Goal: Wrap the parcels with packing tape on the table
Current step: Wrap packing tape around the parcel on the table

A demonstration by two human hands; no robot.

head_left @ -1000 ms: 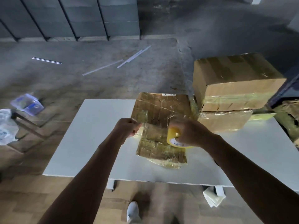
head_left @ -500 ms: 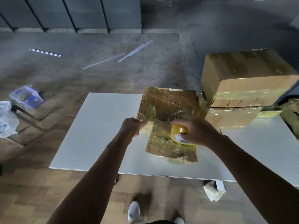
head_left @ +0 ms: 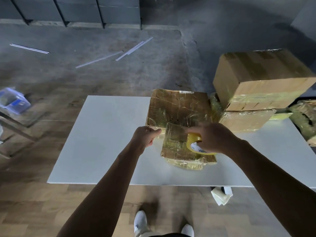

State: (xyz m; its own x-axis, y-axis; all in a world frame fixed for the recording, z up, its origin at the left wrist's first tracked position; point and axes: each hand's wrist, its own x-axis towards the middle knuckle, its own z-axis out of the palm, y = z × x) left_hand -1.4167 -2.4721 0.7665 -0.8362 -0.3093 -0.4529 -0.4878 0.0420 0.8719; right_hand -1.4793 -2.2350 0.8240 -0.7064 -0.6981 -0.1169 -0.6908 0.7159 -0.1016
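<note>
A small flat parcel (head_left: pixel 177 149), shiny with clear tape, lies on the white table (head_left: pixel 106 134). My right hand (head_left: pixel 213 139) grips a yellow roll of packing tape (head_left: pixel 195 144) just above the parcel's right half. My left hand (head_left: pixel 145 137) is curled at the parcel's upper left corner and pinches the free end of the tape there; the strip between the hands is hard to make out. A larger taped parcel (head_left: pixel 179 108) lies directly behind the small one.
At the table's right end a big cardboard box (head_left: pixel 259 77) sits on a flatter wrapped parcel (head_left: pixel 244 120), with another wrapped bundle (head_left: pixel 306 120) at the frame edge. A plastic container (head_left: pixel 13 101) stands left on the floor. Crumpled paper (head_left: pixel 220 196) lies under the table.
Both hands with the tape roll have kept their place over the small parcel while the head camera has tilted, sliding the whole scene to the right in the frame.
</note>
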